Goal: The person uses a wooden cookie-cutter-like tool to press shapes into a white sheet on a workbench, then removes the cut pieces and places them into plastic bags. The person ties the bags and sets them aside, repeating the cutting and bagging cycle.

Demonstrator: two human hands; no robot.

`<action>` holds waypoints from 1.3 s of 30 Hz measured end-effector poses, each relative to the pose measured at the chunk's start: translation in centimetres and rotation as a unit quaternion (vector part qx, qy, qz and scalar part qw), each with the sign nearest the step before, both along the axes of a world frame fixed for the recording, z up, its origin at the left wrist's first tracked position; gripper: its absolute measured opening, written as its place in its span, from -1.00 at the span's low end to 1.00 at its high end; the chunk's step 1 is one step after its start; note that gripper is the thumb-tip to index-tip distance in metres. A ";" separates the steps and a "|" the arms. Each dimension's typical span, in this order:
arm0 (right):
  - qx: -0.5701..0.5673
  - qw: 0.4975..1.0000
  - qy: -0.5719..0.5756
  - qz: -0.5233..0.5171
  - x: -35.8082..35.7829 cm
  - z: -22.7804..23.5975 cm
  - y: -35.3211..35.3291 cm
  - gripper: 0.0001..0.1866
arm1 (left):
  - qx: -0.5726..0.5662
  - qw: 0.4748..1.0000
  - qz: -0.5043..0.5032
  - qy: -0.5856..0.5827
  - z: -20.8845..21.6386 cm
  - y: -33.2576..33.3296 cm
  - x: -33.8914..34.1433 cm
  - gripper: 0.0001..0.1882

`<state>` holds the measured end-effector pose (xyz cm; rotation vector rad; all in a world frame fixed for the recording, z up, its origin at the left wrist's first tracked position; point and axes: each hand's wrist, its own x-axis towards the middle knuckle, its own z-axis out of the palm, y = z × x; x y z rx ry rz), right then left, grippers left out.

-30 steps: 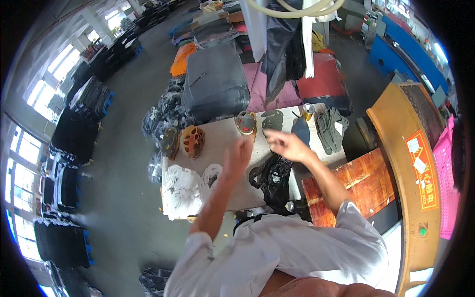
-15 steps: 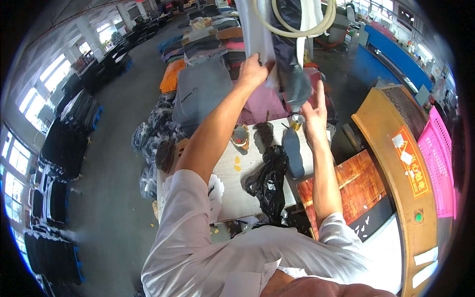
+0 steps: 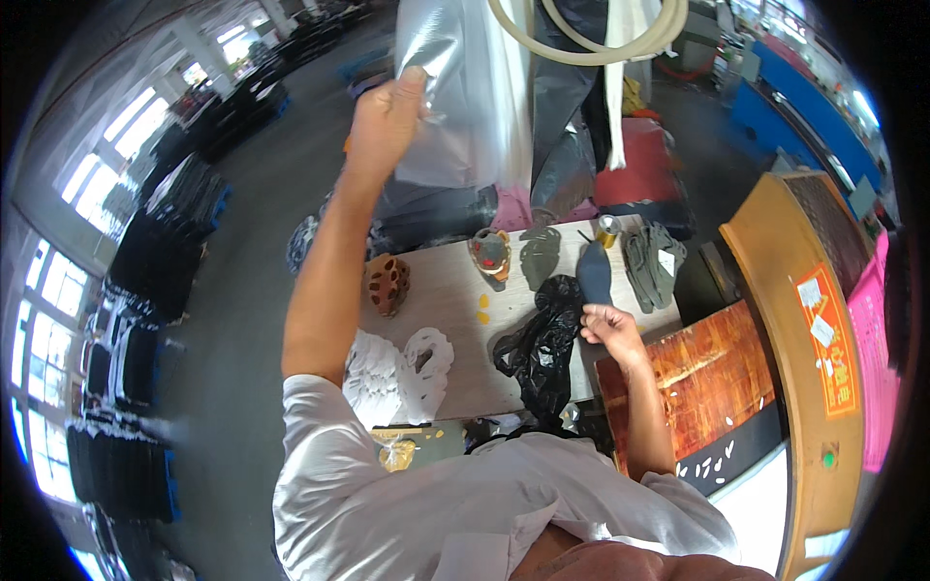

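My left hand (image 3: 386, 121) is closed on a silvery translucent plastic sheet (image 3: 455, 116) and stretches it out to the left. Lower down, my right hand (image 3: 612, 334) has its fingers curled just by the near end of a dark blue shoe sole (image 3: 594, 273). Whether anything is pinched in it is too small to make out. A crumpled black plastic bag (image 3: 544, 353) lies left of that hand. Beside the sole is a grey-green sole-shaped piece (image 3: 540, 258). A multicoloured shoe piece (image 3: 490, 257) and a brown piece with holes (image 3: 387, 284) lie further left.
A pale table (image 3: 450, 334) carries white perforated pieces (image 3: 424, 373), a small can (image 3: 607, 229) and folded grey-green cloth (image 3: 655, 266). Overhead hang a looped cream hose (image 3: 581, 60) and a black sheet (image 3: 567, 107). An orange-brown cabinet (image 3: 794, 252) stands right, near a reddish wooden board (image 3: 712, 373).
My left hand has drawn the silvery sheet leftward, spreading it wide. My right hand has come down from the dark hanging sheet to the sole on the table.
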<state>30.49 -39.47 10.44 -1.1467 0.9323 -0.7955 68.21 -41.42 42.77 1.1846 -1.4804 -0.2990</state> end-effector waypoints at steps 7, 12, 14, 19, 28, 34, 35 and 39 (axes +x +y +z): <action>0.000 0.990 0.048 0.133 3.2 -1.7 1.1 -0.70 | 0.008 0.976 0.198 -0.095 4.3 7.2 2.5 -0.79; -0.138 0.972 -0.068 0.179 7.1 5.4 2.5 -0.48 | -0.022 0.868 0.141 -0.475 -0.9 10.9 -1.9 -0.84; -0.138 0.960 -0.170 0.174 7.9 8.3 2.8 -0.28 | 0.033 0.777 0.054 -0.627 -7.4 13.3 -6.5 -0.85; -0.062 0.940 -0.035 0.334 11.7 8.2 7.8 -0.40 | 0.257 0.841 -0.174 -0.444 -23.2 22.8 -17.8 -0.77; 0.239 0.934 -0.232 0.133 13.7 1.5 12.6 -0.50 | 0.400 0.876 -0.246 0.108 -33.7 33.5 -16.1 -0.63; 0.067 0.983 -0.065 0.158 14.1 4.2 20.6 -0.36 | 0.432 0.842 -0.300 -0.118 -42.0 40.7 -10.7 -0.63; 0.001 0.974 -0.017 0.225 13.6 4.9 22.3 -0.32 | 0.411 0.851 -0.314 -0.091 -42.3 42.6 -8.9 -0.62; 0.088 0.889 0.131 0.431 13.5 5.3 28.5 -0.43 | 0.505 0.859 0.029 0.081 -41.9 50.7 1.1 -0.70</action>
